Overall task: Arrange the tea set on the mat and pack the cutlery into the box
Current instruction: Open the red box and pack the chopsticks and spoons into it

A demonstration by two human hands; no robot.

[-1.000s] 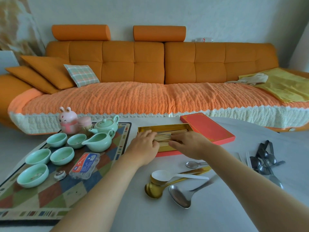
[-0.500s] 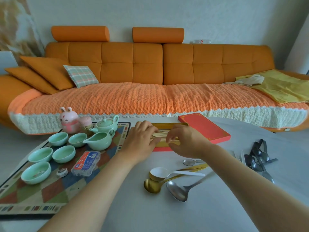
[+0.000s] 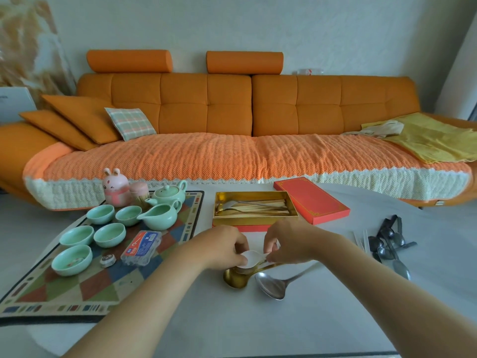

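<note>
Retreat from the box [image 3: 254, 220]: my left hand [image 3: 222, 248] and right hand [image 3: 291, 241] now pinch the white spoon [image 3: 251, 258] between them, atop the gold spoon [image 3: 233, 277]

Both forearms reach forward, the left hand [image 3: 222, 245] and right hand [image 3: 293, 241] nearly meeting (fingers curled, pinching).

The left hand [image 3: 222, 248] and the right hand [image 3: 291, 241] are bare. The left forearm [image 3: 154, 301] and the right forearm [image 3: 387, 293] are likewise uncovered, as far as the view shows them.
</note>
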